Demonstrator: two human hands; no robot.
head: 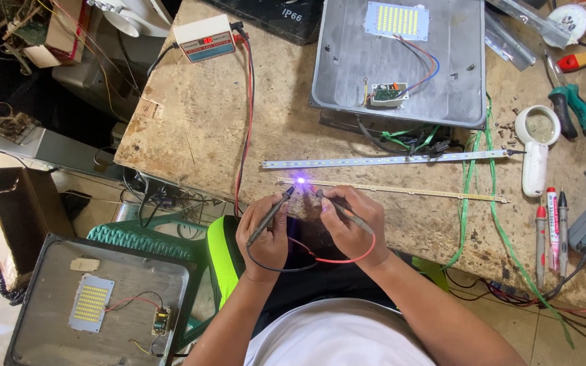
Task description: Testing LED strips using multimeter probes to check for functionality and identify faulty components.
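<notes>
My left hand (264, 234) grips a dark test probe (270, 215) with a black lead, its tip on the near end of a thin yellowish LED strip (401, 190). In my right hand (350, 220) is a second probe (344, 209) with a red lead, its tip just right of the first. One small LED (301, 180) on the strip glows violet between the two tips. A second, whitish LED strip (388, 161) lies parallel just beyond it on the worn wooden bench (198, 122).
A small white tester box (205, 38) with a red display sits at the far left. A grey floodlight housing (401, 61) with an LED panel lies behind. Magnifier (536, 146), screwdrivers, multimeter probes (554, 227) and green strapping are at right. Another housing (96, 298) rests low left.
</notes>
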